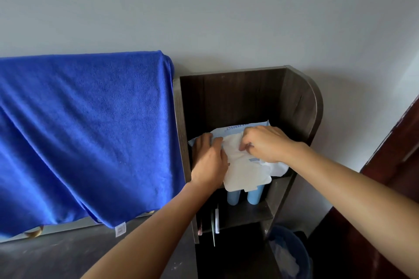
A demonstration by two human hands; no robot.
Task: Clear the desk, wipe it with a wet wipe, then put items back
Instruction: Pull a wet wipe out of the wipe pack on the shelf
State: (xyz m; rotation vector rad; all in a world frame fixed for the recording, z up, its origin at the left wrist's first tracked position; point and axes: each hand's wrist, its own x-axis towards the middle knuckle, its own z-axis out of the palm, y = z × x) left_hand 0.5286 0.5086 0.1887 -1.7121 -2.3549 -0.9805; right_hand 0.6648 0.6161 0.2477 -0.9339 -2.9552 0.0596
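Blue towelling (pixel 84 133) is draped over the left of the scene, above the dark desk (pixel 45 256). To its right, on the upper ledge of a dark wooden shelf (pixel 301 106), a wet-wipe pack (pixel 243 127) is pressed flat by the left hand (pixel 209 161), while a white wipe (pixel 244 170) is pinched by the right hand (pixel 265 144). Several sheets could be dragged out together, or the pack tugged off the ledge onto the two pale blue cups (pixel 243 197) below.
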